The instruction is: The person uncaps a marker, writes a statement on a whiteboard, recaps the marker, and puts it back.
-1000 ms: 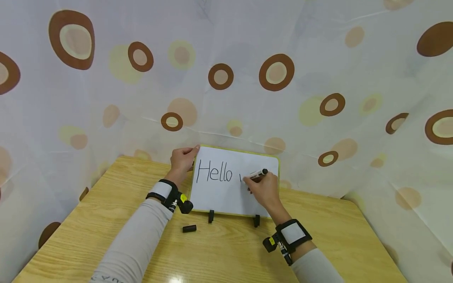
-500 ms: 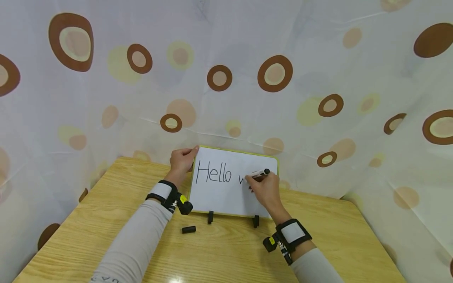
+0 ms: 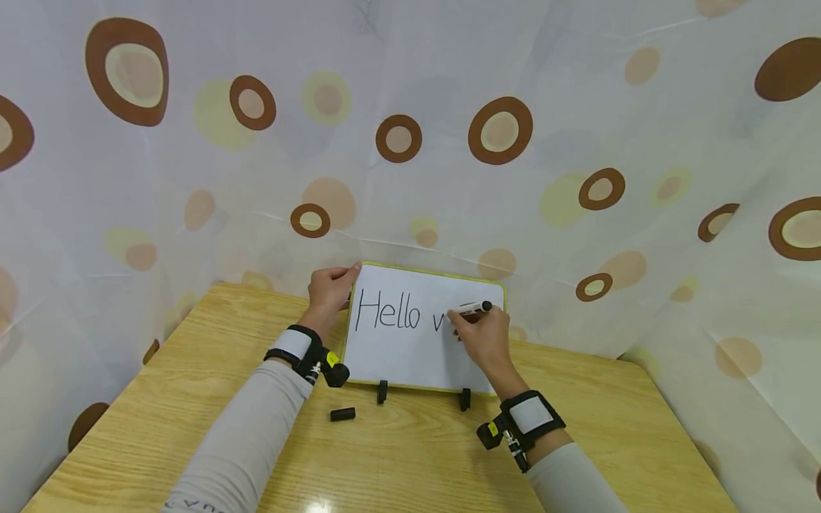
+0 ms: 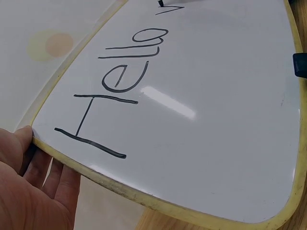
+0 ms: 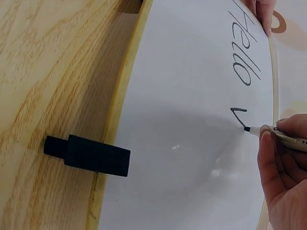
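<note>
A small whiteboard with a yellow frame leans upright on the table, bearing the handwritten word "Hello" and a "v"-shaped stroke after it. At its upper left corner my left hand grips the edge, thumb at the front and fingers behind, as the left wrist view also shows. My right hand pinches a black-and-white marker between thumb and fingers. In the right wrist view the marker's black tip touches the board at the end of the "v" stroke. A black marker cap lies on the table before the board.
Two black stand feet hold the board's lower edge on the wooden table. Behind the table hangs a pale curtain with brown and yellow circles. Each wrist wears a strapped camera.
My right hand has moved slightly right and up with the marker, and the single stroke after "Hello" has become a "v" shape. My left hand stays at the corner.
</note>
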`<state>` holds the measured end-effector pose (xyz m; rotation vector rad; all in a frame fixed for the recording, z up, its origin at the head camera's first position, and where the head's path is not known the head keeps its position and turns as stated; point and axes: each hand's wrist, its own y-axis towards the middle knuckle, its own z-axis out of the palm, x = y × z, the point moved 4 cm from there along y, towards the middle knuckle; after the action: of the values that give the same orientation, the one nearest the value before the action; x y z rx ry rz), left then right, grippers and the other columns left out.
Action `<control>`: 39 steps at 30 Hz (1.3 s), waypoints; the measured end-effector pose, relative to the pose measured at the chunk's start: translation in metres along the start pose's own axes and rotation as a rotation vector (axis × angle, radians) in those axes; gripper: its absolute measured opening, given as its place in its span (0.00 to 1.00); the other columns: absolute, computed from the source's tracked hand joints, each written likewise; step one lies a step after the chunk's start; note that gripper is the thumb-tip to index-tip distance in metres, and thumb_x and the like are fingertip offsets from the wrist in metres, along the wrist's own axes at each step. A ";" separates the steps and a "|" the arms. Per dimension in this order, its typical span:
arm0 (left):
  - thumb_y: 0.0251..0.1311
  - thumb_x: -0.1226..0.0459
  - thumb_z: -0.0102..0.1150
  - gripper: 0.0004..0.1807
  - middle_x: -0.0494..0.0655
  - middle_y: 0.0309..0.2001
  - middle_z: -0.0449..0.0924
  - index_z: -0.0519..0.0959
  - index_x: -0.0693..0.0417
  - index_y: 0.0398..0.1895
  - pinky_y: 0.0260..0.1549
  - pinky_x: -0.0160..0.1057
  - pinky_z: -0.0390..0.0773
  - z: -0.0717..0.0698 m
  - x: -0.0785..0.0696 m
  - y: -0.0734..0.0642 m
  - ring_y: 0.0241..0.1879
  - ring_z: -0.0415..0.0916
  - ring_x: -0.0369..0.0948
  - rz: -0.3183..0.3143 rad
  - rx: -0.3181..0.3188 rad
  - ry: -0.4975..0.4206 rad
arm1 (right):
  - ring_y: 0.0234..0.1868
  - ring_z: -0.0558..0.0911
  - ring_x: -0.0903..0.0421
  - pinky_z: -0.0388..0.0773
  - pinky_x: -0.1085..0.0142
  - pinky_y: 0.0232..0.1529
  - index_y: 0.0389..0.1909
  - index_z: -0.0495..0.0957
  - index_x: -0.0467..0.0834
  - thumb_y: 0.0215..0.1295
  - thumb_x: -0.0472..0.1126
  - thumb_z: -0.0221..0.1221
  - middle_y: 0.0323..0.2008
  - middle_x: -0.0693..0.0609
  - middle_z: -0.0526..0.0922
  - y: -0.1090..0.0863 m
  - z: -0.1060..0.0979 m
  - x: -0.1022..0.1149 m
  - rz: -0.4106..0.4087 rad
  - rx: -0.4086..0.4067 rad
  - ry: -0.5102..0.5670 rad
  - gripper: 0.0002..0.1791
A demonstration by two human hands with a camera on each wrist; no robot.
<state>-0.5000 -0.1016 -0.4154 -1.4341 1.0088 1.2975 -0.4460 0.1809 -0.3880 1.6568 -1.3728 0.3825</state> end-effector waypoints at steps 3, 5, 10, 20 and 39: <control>0.72 0.47 0.59 0.26 0.54 0.51 0.84 0.83 0.57 0.58 0.47 0.42 0.84 0.000 0.000 0.000 0.45 0.83 0.46 0.001 0.003 0.007 | 0.18 0.83 0.54 0.80 0.63 0.23 0.30 0.87 0.38 0.62 0.37 0.70 0.21 0.45 0.86 -0.002 0.000 0.000 0.002 0.014 -0.026 0.06; 0.72 0.47 0.59 0.26 0.54 0.51 0.84 0.83 0.57 0.59 0.47 0.43 0.84 -0.001 0.000 0.000 0.45 0.83 0.46 -0.001 0.000 0.009 | 0.17 0.83 0.55 0.80 0.63 0.23 0.29 0.87 0.38 0.62 0.37 0.70 0.19 0.47 0.86 -0.004 0.000 -0.001 0.013 0.028 -0.039 0.06; 0.72 0.46 0.59 0.26 0.54 0.51 0.84 0.82 0.57 0.59 0.49 0.43 0.84 -0.003 -0.002 0.000 0.46 0.82 0.46 0.000 0.000 0.016 | 0.17 0.83 0.55 0.80 0.62 0.23 0.27 0.87 0.38 0.62 0.37 0.70 0.19 0.47 0.85 -0.008 -0.001 -0.003 0.031 0.051 -0.036 0.07; 0.72 0.47 0.59 0.26 0.54 0.52 0.84 0.82 0.57 0.60 0.49 0.44 0.83 -0.004 -0.002 -0.001 0.46 0.82 0.47 -0.025 0.000 0.015 | 0.18 0.83 0.54 0.80 0.64 0.22 0.30 0.85 0.37 0.62 0.36 0.70 0.20 0.44 0.86 -0.009 -0.002 -0.009 0.028 0.018 -0.014 0.06; 0.72 0.47 0.58 0.26 0.54 0.52 0.84 0.82 0.57 0.60 0.48 0.43 0.84 -0.001 -0.001 -0.002 0.46 0.82 0.47 -0.012 0.018 0.030 | 0.21 0.86 0.49 0.81 0.67 0.23 0.31 0.86 0.36 0.61 0.34 0.71 0.24 0.41 0.87 0.000 -0.010 -0.007 -0.005 -0.064 0.017 0.05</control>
<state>-0.4979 -0.1019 -0.4138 -1.4483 1.0273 1.2584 -0.4451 0.1936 -0.3878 1.6010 -1.3546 0.3458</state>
